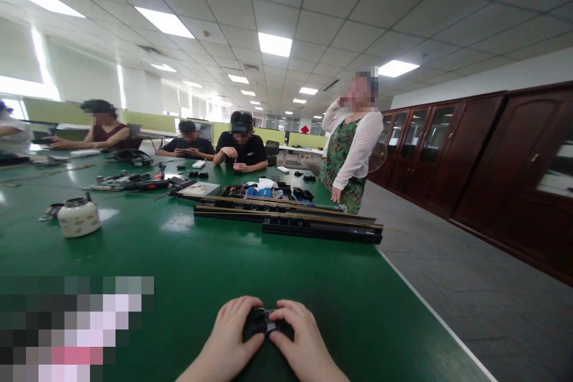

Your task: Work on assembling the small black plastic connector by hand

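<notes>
Near the front of the green table (188, 274), a small black part with grey areas (267, 322) sits between my two hands; its exact kind is too small to make out. My left hand (233, 331) curves round its left side, thumb and fingers closed on it. From the right, my right hand (298, 331) grips the same part, with fingertips on top and the thumb at the near edge. My fingers cover much of the part.
Long black rails (322, 231) with thin brass-coloured rods lie across the table ahead. Beyond them are a tray of small parts (268, 189) and hand tools (129, 182). A cream pot (79, 218) stands left. One person (353, 143) stands at the right; several others sit opposite.
</notes>
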### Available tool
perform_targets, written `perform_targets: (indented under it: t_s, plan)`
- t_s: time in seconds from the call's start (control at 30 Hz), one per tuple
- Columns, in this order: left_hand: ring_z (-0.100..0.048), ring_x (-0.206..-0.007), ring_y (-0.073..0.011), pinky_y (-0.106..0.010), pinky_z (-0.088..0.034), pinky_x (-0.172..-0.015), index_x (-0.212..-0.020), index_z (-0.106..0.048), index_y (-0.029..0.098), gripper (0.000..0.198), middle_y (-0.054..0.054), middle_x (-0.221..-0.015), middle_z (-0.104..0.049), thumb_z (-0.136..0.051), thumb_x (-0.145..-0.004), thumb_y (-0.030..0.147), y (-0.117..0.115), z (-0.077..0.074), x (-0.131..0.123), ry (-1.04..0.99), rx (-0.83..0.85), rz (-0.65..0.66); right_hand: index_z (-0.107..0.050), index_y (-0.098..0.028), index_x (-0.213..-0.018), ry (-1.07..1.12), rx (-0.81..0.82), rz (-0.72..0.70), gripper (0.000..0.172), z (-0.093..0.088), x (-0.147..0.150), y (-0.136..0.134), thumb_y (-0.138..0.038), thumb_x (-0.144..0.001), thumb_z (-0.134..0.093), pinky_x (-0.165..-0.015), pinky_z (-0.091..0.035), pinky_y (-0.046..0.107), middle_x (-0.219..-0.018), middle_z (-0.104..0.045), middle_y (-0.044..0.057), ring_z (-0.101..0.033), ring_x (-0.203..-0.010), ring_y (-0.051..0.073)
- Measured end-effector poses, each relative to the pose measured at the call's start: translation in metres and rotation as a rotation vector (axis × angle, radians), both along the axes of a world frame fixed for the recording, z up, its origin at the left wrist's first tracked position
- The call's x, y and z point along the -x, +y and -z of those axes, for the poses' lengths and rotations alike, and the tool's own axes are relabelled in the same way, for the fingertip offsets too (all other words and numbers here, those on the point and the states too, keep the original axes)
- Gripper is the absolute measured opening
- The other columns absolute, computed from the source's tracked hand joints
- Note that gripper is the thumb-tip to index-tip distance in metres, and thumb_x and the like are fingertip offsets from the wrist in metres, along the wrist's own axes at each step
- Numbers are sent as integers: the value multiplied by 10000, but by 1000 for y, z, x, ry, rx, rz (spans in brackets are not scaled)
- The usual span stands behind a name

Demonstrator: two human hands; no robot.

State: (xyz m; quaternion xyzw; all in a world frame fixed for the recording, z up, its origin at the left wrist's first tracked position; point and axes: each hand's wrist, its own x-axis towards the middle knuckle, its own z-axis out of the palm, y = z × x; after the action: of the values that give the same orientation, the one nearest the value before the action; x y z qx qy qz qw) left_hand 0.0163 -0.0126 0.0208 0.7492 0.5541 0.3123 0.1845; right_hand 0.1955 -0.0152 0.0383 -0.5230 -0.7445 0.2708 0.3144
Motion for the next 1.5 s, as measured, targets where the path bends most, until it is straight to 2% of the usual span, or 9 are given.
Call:
perform_targets:
  t_s: [0.8, 1.0, 1.23, 1.4, 1.5]
  plan:
    - [-542, -1002, -228, -391, -374, -913, -928, -572, 259, 285, -18, -1003, -633, -579, -648, 207, 0, -3, 0, -1, -10, 27, -654, -286, -897, -23, 21, -11, 213, -4, 1, -2, -218, -715, -567, -978, -304, 360, -1108, -617, 9, -479, -1121, 208]
    - [-513, -1047, -241, -413, -343, -942, -953, -565, 255, 309, -30, -1048, -616, -574, -649, 197, -2, -6, 0, -4, 29, 17, -647, -230, -891, 243, 68, 47, 198, 0, -3, 4, -229, -708, -573, -973, -344, 354, -1096, -622, 40, -519, -1084, 218]
    - [-511, -1052, -234, -401, -335, -950, -954, -574, 251, 317, -25, -1045, -618, -570, -643, 190, -2, -7, -2, 9, 38, 13, -612, -178, -905, 534, 126, 69, 231, 8, -7, 15, -286, -702, -603, -897, -417, 349, -934, -676, 55, -597, -948, 220]
    - [-506, -1060, -237, -404, -328, -956, -966, -580, 238, 333, -37, -1054, -619, -568, -639, 177, -3, -8, -1, 19, 50, 14, -604, -172, -877, 771, 184, 137, 320, 17, -9, 24, -380, -645, -677, -878, -440, 359, -902, -691, 64, -620, -920, 226]
    - [-510, -1055, -239, -411, -327, -955, -966, -581, 238, 332, -39, -1054, -621, -570, -640, 175, -3, -10, -2, 21, 57, 11, -611, -166, -869, 841, 217, 171, 396, 15, -11, 25, -437, -598, -710, -887, -440, 372, -884, -698, 68, -628, -911, 233]
